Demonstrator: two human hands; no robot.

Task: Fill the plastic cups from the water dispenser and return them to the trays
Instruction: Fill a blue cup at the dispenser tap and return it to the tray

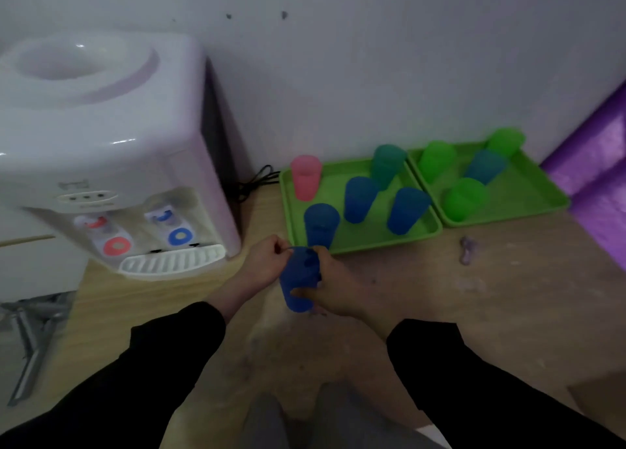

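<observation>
Both hands are on one blue cup (299,281), held just in front of the near tray's front edge and at about 4 o'clock from the dispenser's drip grille (171,262). The right hand (333,287) is wrapped around the cup's side, thumb low near the base, carrying the weight; the left hand (267,262) pinches the rim with fingertips closed on it. That two-handed grip reads like steadying, or perhaps separating nested cups, but motion blur hides which.

The water dispenser (111,150) sits at 10 o'clock, its blue tap (181,236) nearest the cup, the red tap (117,245) further left. From here the cup looks bound for that blue side, a short swing to 9 o'clock.

At 1 o'clock the near tray (338,174) holds a pink cup (306,177), a teal cup (388,165) and three blue ones, spaced apart so a hand can get round each. The far tray (528,191) at 2 o'clock holds three green cups and a blue one.

Hard to call: whether any cup has water in it. The held cup's mouth is masked by fingers, and the tray cups are too blurred to show a level. No bottle sits on the dispenser's top.
</observation>
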